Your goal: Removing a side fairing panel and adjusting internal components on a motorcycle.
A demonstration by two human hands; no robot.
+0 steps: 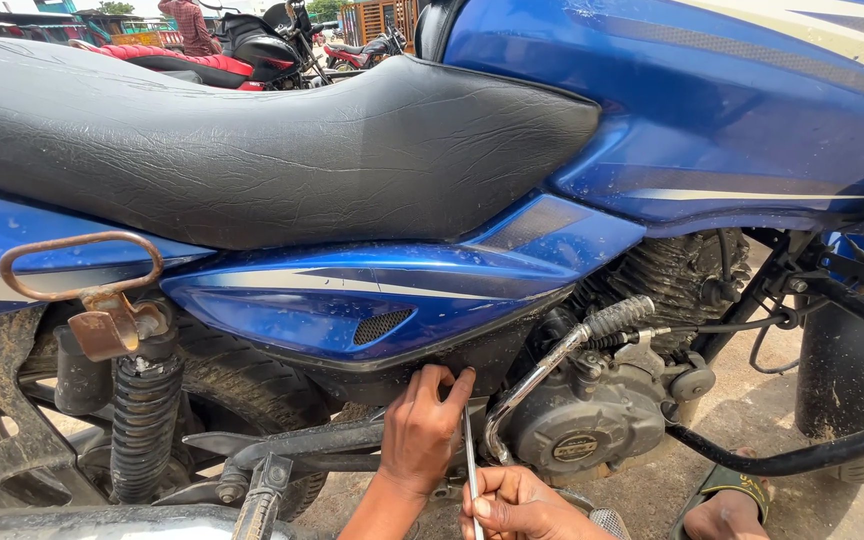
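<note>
Screwdriver (471, 462): a thin metal shaft, upright, its tip up under the lower edge of the blue side panel (372, 295), just beside my left fingertips.
Right hand (517, 505): low in the picture, fingers curled shut around the lower part of the screwdriver, thumb on top.
Left hand (422, 430): wrist rising from below, fingers bent and pressed against the black underside of the side panel, holding nothing I can see.
Markings: a white stripe runs along the side panel above a small dark mesh vent (382, 326); cream stripes cross the blue fuel tank (712, 110); a round emblem sits on the grey engine cover (574, 445).
Surroundings: black cracked seat (252, 140) above; chrome kick lever (562, 355) right of my hands; rusty grab handle (77, 268) and black spring shock (142, 420) at left.
</note>
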